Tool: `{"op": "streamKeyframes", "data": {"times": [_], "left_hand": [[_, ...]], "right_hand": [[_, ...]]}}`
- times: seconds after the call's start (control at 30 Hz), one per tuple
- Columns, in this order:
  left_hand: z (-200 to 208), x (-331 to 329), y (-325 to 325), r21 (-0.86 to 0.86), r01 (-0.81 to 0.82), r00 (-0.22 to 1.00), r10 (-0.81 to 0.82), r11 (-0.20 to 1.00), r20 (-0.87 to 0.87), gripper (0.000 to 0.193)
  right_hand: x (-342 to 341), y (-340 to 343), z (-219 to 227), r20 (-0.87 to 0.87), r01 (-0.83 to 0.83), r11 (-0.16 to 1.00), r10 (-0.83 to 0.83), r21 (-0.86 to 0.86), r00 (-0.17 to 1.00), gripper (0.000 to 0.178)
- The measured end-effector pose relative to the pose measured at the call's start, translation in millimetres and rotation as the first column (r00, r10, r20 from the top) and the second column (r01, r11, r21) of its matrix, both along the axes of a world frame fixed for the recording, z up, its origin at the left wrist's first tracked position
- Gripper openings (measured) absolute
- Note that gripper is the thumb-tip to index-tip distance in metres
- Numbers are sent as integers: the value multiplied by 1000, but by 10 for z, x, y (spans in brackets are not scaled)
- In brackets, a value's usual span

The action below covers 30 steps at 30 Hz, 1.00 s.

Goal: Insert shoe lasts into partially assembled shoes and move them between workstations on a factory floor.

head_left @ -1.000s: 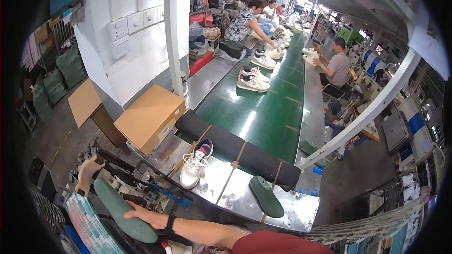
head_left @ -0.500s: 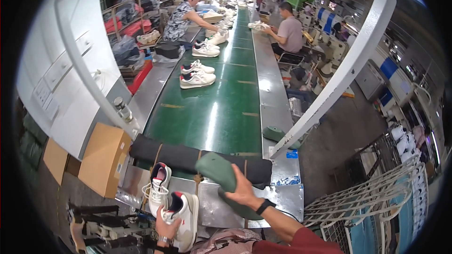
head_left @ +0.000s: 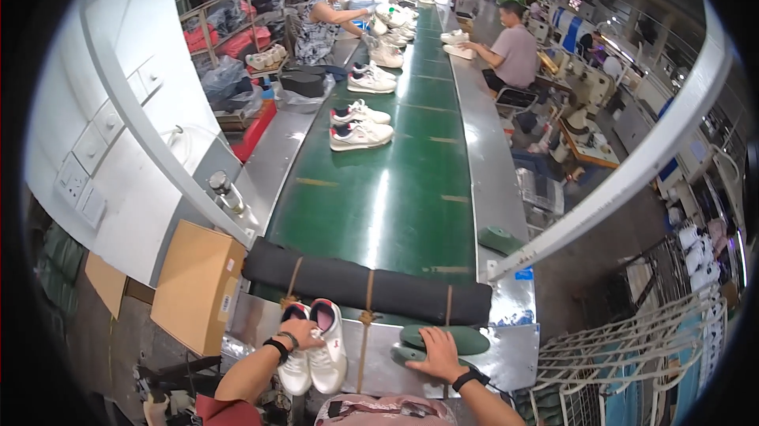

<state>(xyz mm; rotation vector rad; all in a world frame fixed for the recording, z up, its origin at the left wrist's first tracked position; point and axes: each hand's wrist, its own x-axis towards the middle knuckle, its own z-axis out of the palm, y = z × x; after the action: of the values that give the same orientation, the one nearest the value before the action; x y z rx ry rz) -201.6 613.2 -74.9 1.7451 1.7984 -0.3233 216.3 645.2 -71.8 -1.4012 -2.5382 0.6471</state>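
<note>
A pair of white sneakers (head_left: 326, 355) with red-lined collars stands side by side at the near end of the metal plate (head_left: 371, 363), toes toward me. My left hand (head_left: 297, 334) is closed over the upper of the left sneaker, fingers reaching the laces between the two. To the right, two dark green shoe lasts (head_left: 466, 339) lie close together on the plate. My right hand (head_left: 439, 353) rests on them with fingers spread; its palm hides part of the nearer last.
A black roll (head_left: 395, 290) tied with cords lies across the near end of the green conveyor belt (head_left: 348, 213). White sneakers (head_left: 360, 135) stand on the belt. Another green last (head_left: 498, 239) sits by the right post. A cardboard box (head_left: 198, 288) is at left; two co-workers sit farther along.
The sneakers, angled apart before, now stand side by side. The green last that my right hand held raised now lies beside the other, and that hand has lowered onto them. The view has shifted.
</note>
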Motion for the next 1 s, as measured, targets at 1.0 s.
{"op": "streamKeyframes", "data": {"times": [1.0], "left_hand": [[-830,2766,109,-507,132,440,408,852,800,62]], "right_hand": [[19,-1693,-49,-323,527,179,-926,-831,-194,106]]}}
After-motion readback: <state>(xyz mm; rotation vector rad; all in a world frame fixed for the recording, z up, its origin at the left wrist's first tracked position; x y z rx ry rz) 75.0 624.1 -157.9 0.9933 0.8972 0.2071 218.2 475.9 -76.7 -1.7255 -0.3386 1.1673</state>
